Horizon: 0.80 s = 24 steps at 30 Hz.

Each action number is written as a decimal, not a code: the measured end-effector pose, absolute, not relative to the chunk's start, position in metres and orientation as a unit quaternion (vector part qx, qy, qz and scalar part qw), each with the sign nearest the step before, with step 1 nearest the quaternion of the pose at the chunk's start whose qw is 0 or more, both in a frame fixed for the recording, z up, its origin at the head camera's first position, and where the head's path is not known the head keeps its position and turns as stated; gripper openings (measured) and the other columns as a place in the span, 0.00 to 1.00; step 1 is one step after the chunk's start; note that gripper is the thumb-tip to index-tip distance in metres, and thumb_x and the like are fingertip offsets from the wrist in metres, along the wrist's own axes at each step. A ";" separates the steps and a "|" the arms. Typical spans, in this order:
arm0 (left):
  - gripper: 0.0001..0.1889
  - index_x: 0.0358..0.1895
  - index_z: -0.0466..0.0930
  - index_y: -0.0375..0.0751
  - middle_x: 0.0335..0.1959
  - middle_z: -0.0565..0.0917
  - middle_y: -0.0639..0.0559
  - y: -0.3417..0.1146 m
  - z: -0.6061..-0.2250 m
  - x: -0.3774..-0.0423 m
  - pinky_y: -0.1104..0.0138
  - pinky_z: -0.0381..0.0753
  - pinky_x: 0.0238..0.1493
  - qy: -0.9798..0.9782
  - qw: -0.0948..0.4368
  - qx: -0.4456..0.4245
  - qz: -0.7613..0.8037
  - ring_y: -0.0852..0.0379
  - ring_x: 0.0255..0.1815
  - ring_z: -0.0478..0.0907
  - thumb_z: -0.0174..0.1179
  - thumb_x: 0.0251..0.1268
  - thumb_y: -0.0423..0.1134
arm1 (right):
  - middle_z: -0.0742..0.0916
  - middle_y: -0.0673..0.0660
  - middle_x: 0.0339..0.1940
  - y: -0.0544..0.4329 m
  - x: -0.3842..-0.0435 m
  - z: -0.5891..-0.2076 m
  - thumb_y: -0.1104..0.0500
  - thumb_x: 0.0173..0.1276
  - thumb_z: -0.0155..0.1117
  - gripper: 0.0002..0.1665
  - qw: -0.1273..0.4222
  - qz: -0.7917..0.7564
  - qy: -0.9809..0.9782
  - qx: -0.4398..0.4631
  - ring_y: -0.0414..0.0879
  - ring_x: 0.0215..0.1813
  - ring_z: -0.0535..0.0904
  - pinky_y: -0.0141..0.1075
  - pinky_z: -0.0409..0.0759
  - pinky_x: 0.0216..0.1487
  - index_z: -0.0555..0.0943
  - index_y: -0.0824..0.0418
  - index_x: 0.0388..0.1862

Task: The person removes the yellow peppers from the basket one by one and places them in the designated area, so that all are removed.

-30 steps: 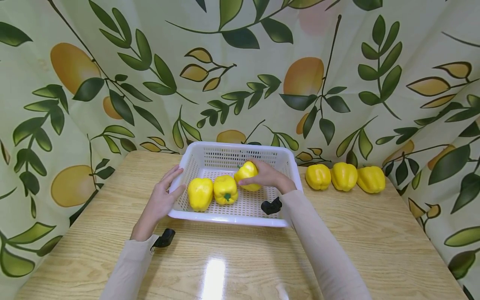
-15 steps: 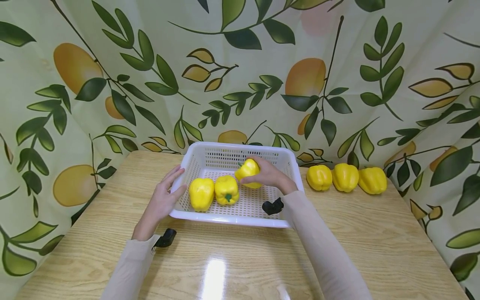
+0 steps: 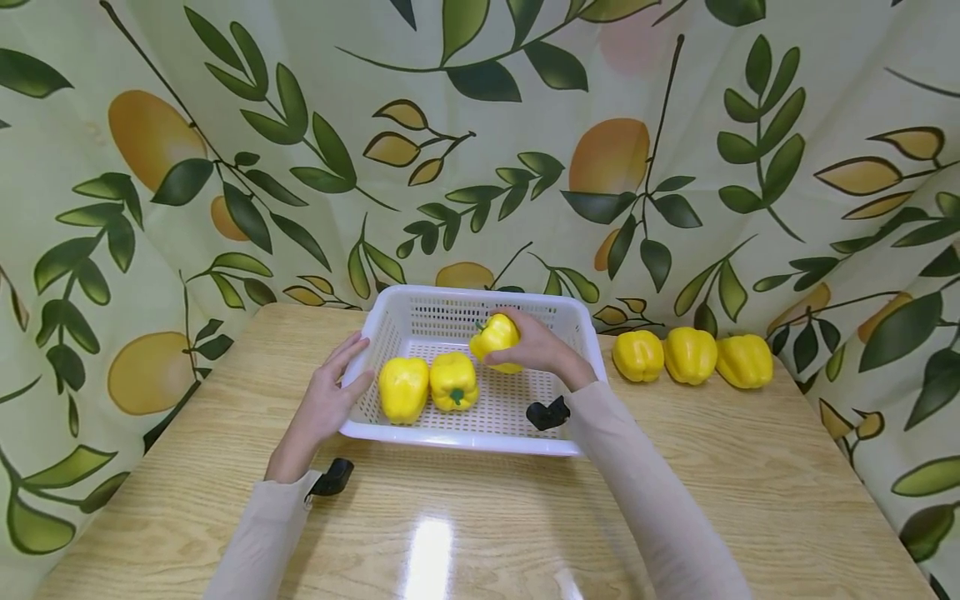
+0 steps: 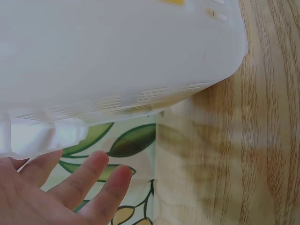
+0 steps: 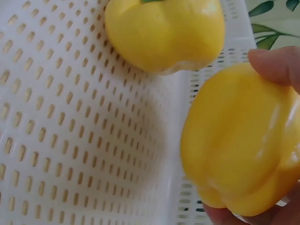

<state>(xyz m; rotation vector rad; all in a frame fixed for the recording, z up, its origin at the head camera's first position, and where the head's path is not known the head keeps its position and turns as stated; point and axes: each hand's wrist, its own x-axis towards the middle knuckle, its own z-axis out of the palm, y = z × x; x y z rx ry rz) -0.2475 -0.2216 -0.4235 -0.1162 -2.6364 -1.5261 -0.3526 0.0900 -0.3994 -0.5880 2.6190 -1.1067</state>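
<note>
A white plastic basket [image 3: 461,439] with slotted walls stands on the wooden table. My right hand [image 3: 529,343] grips a yellow bell pepper [image 3: 493,340] over the basket floor, thumb on one side and fingers on the other. In the right wrist view the held pepper [image 5: 239,140] is large, and part of another pepper [image 5: 164,35] shows beyond it. Two more yellow bell peppers sit side by side inside, a left pepper [image 3: 403,390] and a middle pepper [image 3: 453,381] with its green stem facing me. My left hand [image 3: 324,402] touches the basket's left rim, its fingers [image 4: 110,192] spread and fairly straight.
Three yellow bell peppers stand in a row right of the basket: a near one [image 3: 638,356], a middle one [image 3: 690,355] and a far one [image 3: 744,361]. A leaf-patterned curtain [image 3: 480,125] hangs behind the wooden table [image 3: 375,517]. Black wrist mounts [image 3: 332,477] extend from both sleeves.
My right hand has raised the held pepper slightly and tipped it a little toward the back. The left hand, basket and other peppers stay as they were.
</note>
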 end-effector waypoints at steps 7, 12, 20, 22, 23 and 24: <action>0.30 0.76 0.60 0.37 0.82 0.51 0.46 -0.222 -0.423 -0.247 0.41 0.60 0.74 -0.864 0.044 -0.038 -0.501 0.37 0.80 0.52 0.54 0.73 0.36 | 0.76 0.60 0.65 0.091 -0.347 -0.390 0.50 0.54 0.75 0.52 0.120 -0.373 0.897 -0.202 0.55 0.58 0.75 0.49 0.80 0.60 0.63 0.58 0.75; 0.30 0.75 0.61 0.37 0.82 0.52 0.45 -0.222 -0.422 -0.247 0.41 0.61 0.74 -0.864 0.045 -0.038 -0.499 0.36 0.80 0.52 0.54 0.73 0.36 | 0.76 0.60 0.65 0.095 -0.343 -0.385 0.49 0.54 0.76 0.52 0.107 -0.374 0.898 -0.204 0.55 0.58 0.76 0.48 0.80 0.59 0.63 0.56 0.75; 0.30 0.75 0.61 0.37 0.82 0.52 0.46 -0.222 -0.423 -0.247 0.41 0.59 0.75 -0.863 0.046 -0.039 -0.502 0.37 0.80 0.51 0.54 0.73 0.36 | 0.77 0.60 0.64 0.103 -0.335 -0.377 0.49 0.54 0.76 0.51 0.096 -0.402 0.889 -0.196 0.55 0.56 0.76 0.47 0.80 0.57 0.64 0.57 0.74; 0.30 0.75 0.61 0.37 0.82 0.52 0.46 -0.222 -0.423 -0.247 0.42 0.59 0.75 -0.862 0.046 -0.040 -0.503 0.37 0.80 0.51 0.54 0.73 0.36 | 0.77 0.60 0.64 0.105 -0.332 -0.375 0.48 0.54 0.76 0.51 0.097 -0.408 0.888 -0.189 0.55 0.56 0.76 0.47 0.80 0.57 0.63 0.57 0.74; 0.30 0.75 0.61 0.37 0.82 0.52 0.46 -0.222 -0.423 -0.247 0.42 0.60 0.75 -0.862 0.046 -0.040 -0.504 0.37 0.80 0.52 0.54 0.73 0.36 | 0.77 0.60 0.64 0.106 -0.331 -0.374 0.49 0.54 0.76 0.51 0.097 -0.412 0.887 -0.184 0.55 0.56 0.76 0.47 0.80 0.57 0.63 0.56 0.75; 0.30 0.75 0.61 0.37 0.82 0.52 0.45 -0.222 -0.423 -0.247 0.42 0.60 0.74 -0.861 0.046 -0.040 -0.504 0.37 0.80 0.52 0.54 0.73 0.36 | 0.77 0.60 0.64 0.107 -0.329 -0.374 0.49 0.54 0.76 0.51 0.096 -0.414 0.887 -0.182 0.55 0.56 0.76 0.47 0.80 0.57 0.63 0.57 0.75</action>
